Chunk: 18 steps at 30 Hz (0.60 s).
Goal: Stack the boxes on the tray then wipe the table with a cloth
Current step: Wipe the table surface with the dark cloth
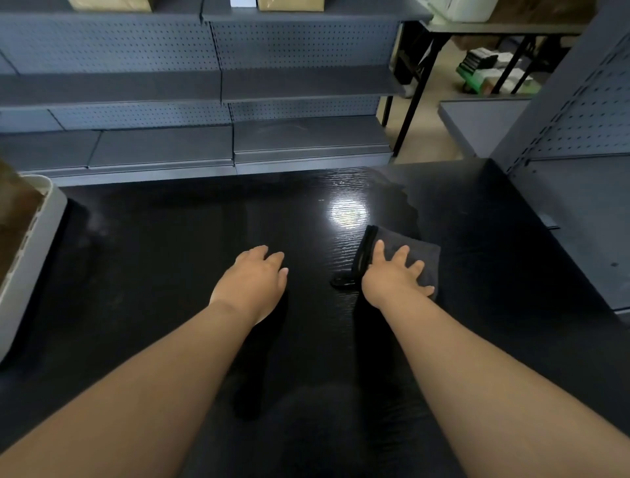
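Observation:
A folded dark grey cloth (426, 252) lies on the black table (170, 273), right of centre. My right hand (395, 276) presses flat on it with fingers spread. My left hand (254, 276) hovers or rests over the bare table to the left of the cloth, fingers relaxed and holding nothing. At the left edge of the view stands a white tray (30, 245) with brown boxes (13, 211) in it, only partly visible.
Grey metal shelving (238, 143) runs along the table's far side, and another shelf unit (579, 191) stands at the right. A lamp's glare (347, 213) shines on the tabletop beyond the cloth. Brown boxes (289, 4) sit on the top shelf.

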### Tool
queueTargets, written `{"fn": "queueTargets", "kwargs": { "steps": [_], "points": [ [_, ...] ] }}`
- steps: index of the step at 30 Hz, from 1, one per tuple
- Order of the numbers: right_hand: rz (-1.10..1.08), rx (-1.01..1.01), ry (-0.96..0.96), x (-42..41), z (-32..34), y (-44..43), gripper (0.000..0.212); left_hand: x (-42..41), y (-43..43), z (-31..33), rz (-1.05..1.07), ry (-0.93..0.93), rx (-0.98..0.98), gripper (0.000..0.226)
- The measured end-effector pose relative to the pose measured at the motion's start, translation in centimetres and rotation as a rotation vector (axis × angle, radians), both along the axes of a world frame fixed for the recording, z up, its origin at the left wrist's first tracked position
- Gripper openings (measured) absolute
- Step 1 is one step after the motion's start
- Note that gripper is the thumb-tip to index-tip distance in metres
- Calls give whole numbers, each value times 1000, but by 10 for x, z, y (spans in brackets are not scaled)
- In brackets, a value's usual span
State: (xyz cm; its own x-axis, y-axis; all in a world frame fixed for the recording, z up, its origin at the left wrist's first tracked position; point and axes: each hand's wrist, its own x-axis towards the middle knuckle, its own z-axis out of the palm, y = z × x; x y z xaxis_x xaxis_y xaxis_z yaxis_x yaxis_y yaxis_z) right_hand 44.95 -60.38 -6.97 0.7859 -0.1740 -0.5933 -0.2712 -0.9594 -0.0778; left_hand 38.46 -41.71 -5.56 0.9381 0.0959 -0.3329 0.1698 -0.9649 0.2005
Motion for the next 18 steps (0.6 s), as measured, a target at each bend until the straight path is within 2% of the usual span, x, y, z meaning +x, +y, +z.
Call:
{"fn": "queueTargets", "kwargs": {
  "steps": [12, 18],
  "points": [
    [123, -3, -44, 101, -5, -7, 84, 32, -14, -11, 15, 100, 3, 50],
    [201, 8, -71, 150, -3, 17, 87, 34, -18, -14, 22, 128, 38, 51]
  ]
}}
